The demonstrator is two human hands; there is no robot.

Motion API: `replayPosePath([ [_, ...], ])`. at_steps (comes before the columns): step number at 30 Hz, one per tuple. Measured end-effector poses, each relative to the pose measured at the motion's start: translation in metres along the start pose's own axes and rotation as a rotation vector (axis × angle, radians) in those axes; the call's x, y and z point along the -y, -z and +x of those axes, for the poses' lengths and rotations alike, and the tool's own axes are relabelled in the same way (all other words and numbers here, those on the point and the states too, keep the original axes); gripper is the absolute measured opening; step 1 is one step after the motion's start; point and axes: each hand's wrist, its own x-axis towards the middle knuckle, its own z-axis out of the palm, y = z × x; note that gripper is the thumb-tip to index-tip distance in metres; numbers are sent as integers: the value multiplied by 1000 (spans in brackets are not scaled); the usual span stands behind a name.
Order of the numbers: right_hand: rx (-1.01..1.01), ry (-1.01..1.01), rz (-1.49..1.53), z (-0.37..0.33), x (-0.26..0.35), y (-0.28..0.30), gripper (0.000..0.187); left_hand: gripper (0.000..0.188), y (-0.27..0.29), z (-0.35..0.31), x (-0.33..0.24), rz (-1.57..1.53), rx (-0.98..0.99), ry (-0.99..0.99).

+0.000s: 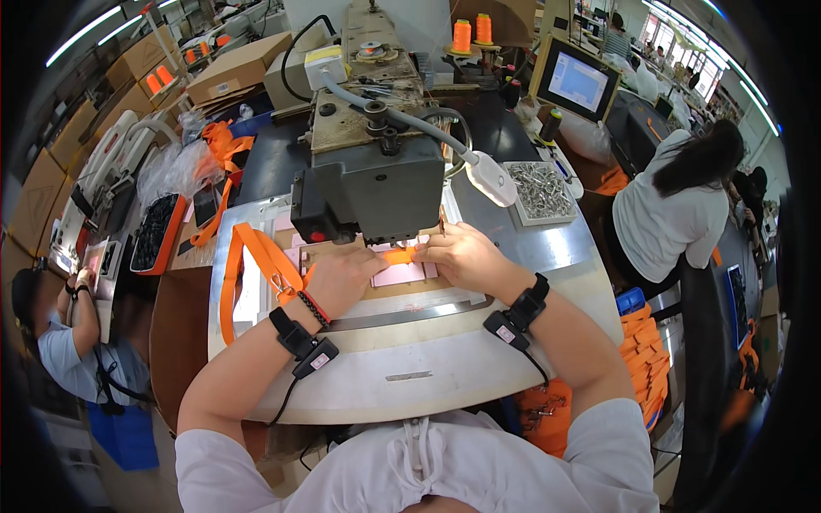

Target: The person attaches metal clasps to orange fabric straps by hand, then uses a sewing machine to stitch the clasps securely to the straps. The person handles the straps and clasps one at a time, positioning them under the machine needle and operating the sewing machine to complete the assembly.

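Under the head of an industrial sewing machine (376,192), a short stretch of orange webbing strap (398,256) lies over a pink plate (398,274). My left hand (342,278) has its fingertips closed on the strap's left end. From the other side, my right hand (470,259) pinches its right end between thumb and fingers. A long loop of the orange strap (231,282) hangs to the left of my left hand, with a metal hook (279,284) on it. The machine head hides the needle area from view.
At the right of the worktable stands a box of small metal hooks (545,192), beside a white lamp (494,178). A red-orange tray of black parts (159,232) sits at the left. Orange straps (641,363) are heaped at lower right. Co-workers (667,201) sit on both sides.
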Motion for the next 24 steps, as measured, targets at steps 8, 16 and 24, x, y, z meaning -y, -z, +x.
replayPosePath([
  [8,39,-47,-22,5,-7,0,32,23,-8,0,9,21,77,132],
  [16,11,-28,64,1,-6,-4,33,21,-6,-1,6,-49,-32,18],
  [24,-69,-59,227,-2,-10,-7,29,25,-4,2,3,96,47,16],
])
